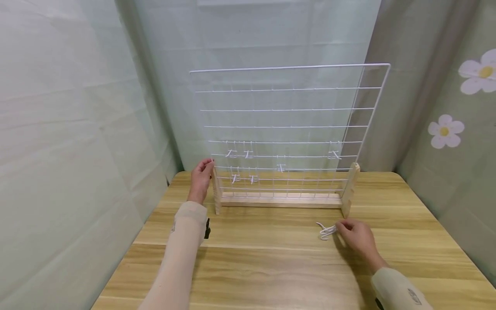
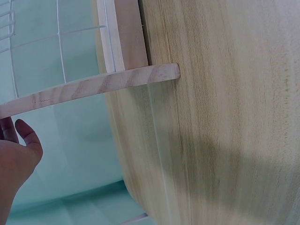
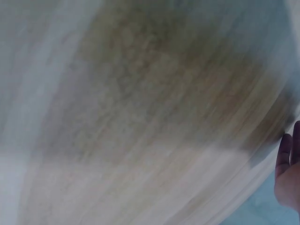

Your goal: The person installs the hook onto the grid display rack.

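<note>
A white wire grid rack (image 1: pixel 286 127) stands upright in a wooden base (image 1: pixel 279 201) with two side posts. My left hand (image 1: pixel 201 178) holds the rack at the top of its left post (image 1: pixel 216 193). In the left wrist view, the fingers of that left hand (image 2: pixel 18 157) meet the wooden post (image 2: pixel 93 86), partly hidden behind it. My right hand (image 1: pixel 356 237) pinches a white wire hook (image 1: pixel 327 231) just above the table, in front of the right post. Only the fingers of the right hand (image 3: pixel 287 173) show in the right wrist view; the hook is out of sight there.
Several white hooks hang on the grid's lower wires, among them one hook (image 1: pixel 334 154) at the right and another hook (image 1: pixel 281 168) near the middle. The wood-grain table (image 1: pixel 263 267) has pale curtains (image 1: pixel 97 129) on its left, back and right.
</note>
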Motion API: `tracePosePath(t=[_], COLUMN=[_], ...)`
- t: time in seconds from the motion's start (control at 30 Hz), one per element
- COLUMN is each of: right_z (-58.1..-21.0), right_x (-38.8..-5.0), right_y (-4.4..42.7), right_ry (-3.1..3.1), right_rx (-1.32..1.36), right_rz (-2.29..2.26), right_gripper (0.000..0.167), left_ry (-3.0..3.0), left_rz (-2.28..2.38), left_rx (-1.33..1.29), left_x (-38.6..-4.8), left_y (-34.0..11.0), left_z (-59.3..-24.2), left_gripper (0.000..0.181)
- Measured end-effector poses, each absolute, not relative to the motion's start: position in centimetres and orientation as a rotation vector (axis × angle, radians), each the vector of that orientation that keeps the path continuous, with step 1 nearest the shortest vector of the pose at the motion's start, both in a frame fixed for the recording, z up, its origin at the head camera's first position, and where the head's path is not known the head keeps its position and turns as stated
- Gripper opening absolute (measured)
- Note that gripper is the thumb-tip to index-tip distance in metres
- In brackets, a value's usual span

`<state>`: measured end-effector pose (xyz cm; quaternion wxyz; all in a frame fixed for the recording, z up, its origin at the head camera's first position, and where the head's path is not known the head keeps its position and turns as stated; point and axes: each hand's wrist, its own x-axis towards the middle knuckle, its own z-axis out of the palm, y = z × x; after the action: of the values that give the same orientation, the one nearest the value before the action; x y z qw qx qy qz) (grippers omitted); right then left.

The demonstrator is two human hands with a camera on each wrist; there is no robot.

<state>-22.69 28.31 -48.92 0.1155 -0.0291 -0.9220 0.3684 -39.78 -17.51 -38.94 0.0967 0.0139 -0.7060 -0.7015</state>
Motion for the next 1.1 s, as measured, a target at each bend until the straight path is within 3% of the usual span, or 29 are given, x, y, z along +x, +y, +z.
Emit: tracePosePath(t=[0.57, 1.1], right_z=[-49.3, -49.0], right_x=[-22.4, -22.2], right_y=[26.3, 23.6], right_ry=[-2.703, -2.72], right_rx=[-0.034, 0.023], right_rz=[1.119, 1.425], right_gripper=[0.019, 0.019], left_ry=[-2.083, -2.083], left_rz=[-2.062, -2.069], left_rx=[0.027, 0.05], left_x=[-39.8, -39.5], left_y=[-17.5, -17.4], left_z=[-39.0, -38.6], left_gripper=[0.044, 0.041])
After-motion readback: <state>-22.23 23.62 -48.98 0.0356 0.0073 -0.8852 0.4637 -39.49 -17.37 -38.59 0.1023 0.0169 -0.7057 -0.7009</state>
